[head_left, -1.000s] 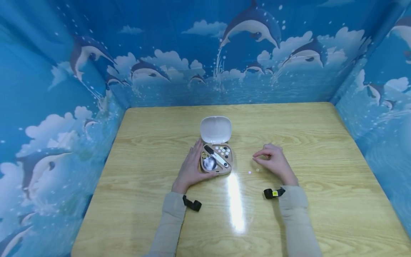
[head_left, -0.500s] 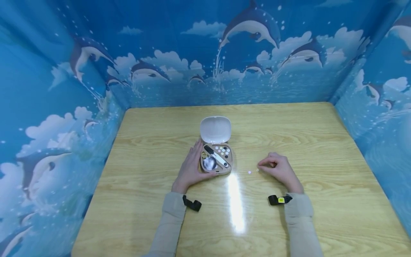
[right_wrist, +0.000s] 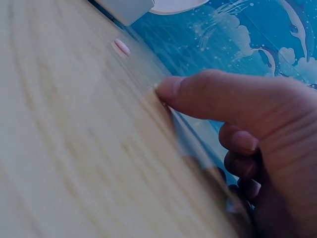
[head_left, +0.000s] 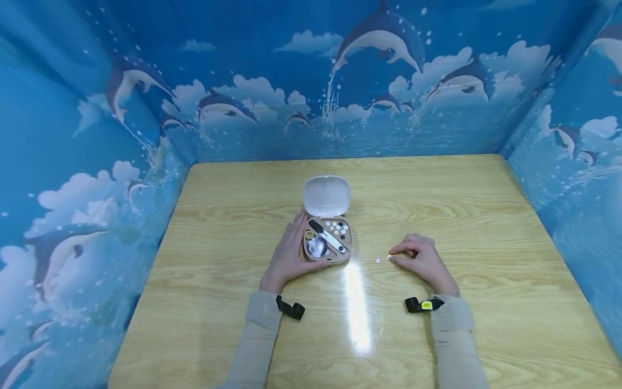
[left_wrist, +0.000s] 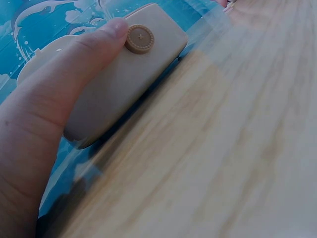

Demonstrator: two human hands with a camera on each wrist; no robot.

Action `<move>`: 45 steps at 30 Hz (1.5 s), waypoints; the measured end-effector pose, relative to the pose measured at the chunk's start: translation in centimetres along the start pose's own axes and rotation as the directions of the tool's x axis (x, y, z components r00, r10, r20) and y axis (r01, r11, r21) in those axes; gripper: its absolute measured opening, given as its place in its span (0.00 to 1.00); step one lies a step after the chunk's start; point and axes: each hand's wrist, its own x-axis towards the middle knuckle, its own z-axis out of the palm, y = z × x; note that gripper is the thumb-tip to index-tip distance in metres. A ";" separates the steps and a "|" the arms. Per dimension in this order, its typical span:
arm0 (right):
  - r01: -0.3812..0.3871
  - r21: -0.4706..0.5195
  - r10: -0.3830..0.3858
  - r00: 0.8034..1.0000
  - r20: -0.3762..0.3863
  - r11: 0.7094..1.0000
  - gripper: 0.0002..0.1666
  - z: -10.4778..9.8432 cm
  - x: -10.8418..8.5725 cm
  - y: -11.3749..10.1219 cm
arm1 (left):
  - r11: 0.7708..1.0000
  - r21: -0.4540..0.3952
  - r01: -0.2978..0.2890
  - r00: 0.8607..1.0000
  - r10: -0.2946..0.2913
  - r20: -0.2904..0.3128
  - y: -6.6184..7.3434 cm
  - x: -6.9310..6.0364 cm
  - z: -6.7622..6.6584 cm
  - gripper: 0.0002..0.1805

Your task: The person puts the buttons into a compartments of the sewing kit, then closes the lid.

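Note:
A sewing kit box (head_left: 346,254) lies with its pale lid (head_left: 326,196) raised. My left hand (head_left: 291,251) holds it, fingers along the left side and thumb at the front edge. In the left wrist view the thumb touches a round button-shaped catch (left_wrist: 140,38) on the box front. Inside lie several black, white and yellowish buttons (head_left: 336,229), a slim black-and-white tool (head_left: 330,237), a round shiny piece (head_left: 317,247) and a gold ring (head_left: 309,235). To the right, my right hand (head_left: 420,260) pinches a small pale button (head_left: 390,257) at the tabletop, mostly hidden by the fingertips.
A small pinkish button (head_left: 377,261) lies on the wooden table (head_left: 233,216) between the box and my right hand. Bright light reflects off the table in front of the box. A blue dolphin-print curtain (head_left: 272,135) surrounds the table's back and sides.
My right hand has moved slightly right and toward me, down to the pale button, and now has its thumb and finger on it. The left hand and box stay put.

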 end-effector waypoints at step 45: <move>-0.004 0.050 0.007 0.998 -0.064 0.999 0.08 -1.7 1.8 -6.9 | 1.000 -0.008 0.011 1.000 -0.011 0.008 0.0 0.0 0.1 0.74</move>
